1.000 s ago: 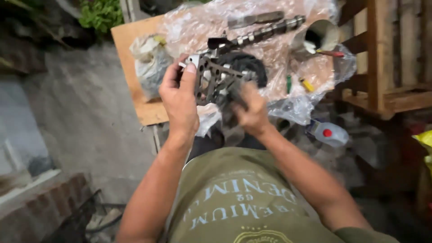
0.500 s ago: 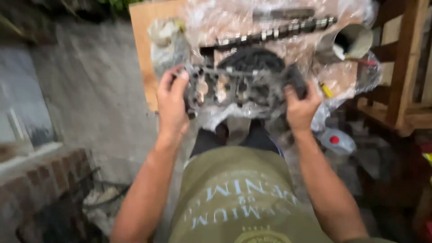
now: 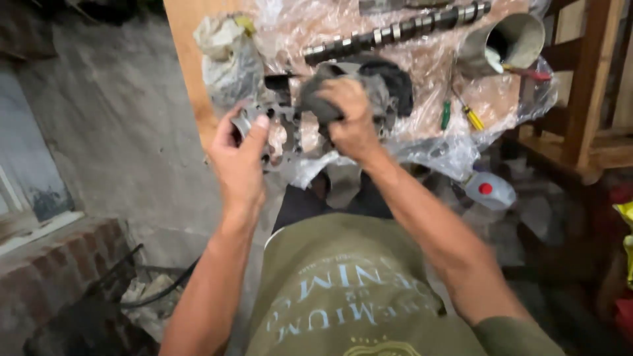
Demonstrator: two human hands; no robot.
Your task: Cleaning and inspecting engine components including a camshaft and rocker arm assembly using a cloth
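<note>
Wiping step in hand, probably. Left hand (image 3: 239, 158) clamped on the edge of a grey metal engine bracket (image 3: 280, 128), held up just over the plastic-covered board (image 3: 188, 72). Right hand (image 3: 349, 122) fisted round a grey rag (image 3: 316, 99), pressed onto it. Next: firm grip, rag into recesses.

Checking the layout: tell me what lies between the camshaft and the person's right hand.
In the head view, between the camshaft and the right hand lie clear plastic sheet and the top of the dark rag that hand grips.
</note>
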